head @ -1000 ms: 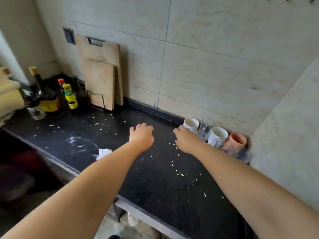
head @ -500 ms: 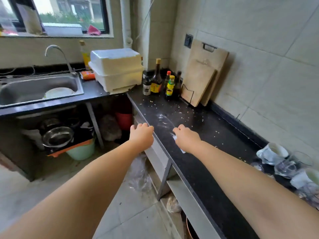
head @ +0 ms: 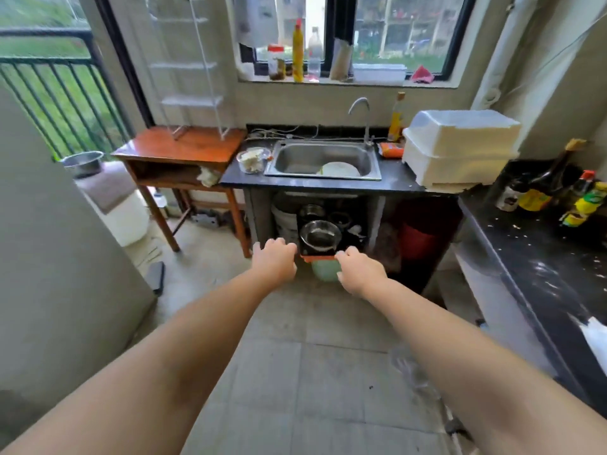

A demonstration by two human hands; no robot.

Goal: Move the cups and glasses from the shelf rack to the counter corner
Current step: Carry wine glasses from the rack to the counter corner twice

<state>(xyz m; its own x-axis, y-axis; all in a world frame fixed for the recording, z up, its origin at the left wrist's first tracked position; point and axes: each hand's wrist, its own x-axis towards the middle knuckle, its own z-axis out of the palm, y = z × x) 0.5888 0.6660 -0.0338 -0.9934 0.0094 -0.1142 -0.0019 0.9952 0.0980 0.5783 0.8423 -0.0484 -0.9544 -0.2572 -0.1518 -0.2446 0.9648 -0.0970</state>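
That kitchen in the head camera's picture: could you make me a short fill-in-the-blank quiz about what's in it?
1. The white wire shelf rack stands on a reddish ____ table.
2. A white plate lies inside the steel ____.
3. The left hand and right hand both hold ____.
4. The tall yellow bottle stands on the ____ sill.

Missing words: wooden; sink; nothing; window

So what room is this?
Most likely a home kitchen: there's a metal sink with a tap, sauce bottles on a dark counter, and pots stored underneath.
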